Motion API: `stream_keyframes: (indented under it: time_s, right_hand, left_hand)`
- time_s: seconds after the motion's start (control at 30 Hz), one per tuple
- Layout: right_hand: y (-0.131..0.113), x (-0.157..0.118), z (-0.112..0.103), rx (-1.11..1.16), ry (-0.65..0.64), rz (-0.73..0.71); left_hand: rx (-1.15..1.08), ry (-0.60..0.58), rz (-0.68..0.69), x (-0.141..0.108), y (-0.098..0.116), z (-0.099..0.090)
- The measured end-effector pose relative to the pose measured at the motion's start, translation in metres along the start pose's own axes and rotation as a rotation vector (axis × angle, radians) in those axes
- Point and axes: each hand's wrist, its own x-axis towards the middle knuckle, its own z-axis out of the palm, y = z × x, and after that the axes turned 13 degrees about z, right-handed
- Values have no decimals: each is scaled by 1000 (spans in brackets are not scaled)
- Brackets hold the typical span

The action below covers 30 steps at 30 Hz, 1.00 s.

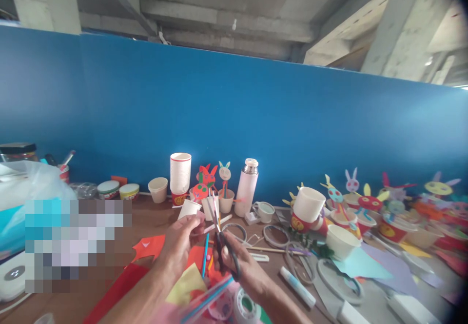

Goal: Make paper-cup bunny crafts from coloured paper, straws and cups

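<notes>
My right hand (pixel 237 260) is closed round the dark handles of a pair of scissors (pixel 218 231), whose blades point up and stand slightly apart. To its left, my left hand (pixel 185 236) pinches a small piece of pale pink paper (pixel 199 218) close to the blades. Red paper (pixel 149 247) and yellow paper (pixel 187 284) lie on the brown table (pixel 142 215) below. A blue stick (pixel 205 253) lies between my hands. Rolls of tape (pixel 245 307) sit near the front edge.
Behind my hands stand a stack of paper cups (pixel 180 172) and a pink thermos (pixel 246 187). Many cups with paper rabbit heads (pixel 352 182) crowd the right side. A glue stick (pixel 298 287) lies at front right, a plastic bag (pixel 32 187) at left. A blue partition (pixel 219 104) rises behind.
</notes>
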Motion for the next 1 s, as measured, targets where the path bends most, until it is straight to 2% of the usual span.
stream_keyframes:
  time_s: [0.13,0.33,0.57,1.0]
  right_hand:
    - [0,0,9,0,6,8]
    - [2,3,8,-33,-4,-7]
    - [7,5,5,-54,-50,-57]
    - [11,5,8,-60,-6,-45]
  left_hand:
    - [-13,-46,-5,-2,-4,-1]
    - [-2,-89,-8,1,-11,-4]
    - [13,-85,4,2,-12,-4]
    - [2,-68,-17,1,-14,-2]
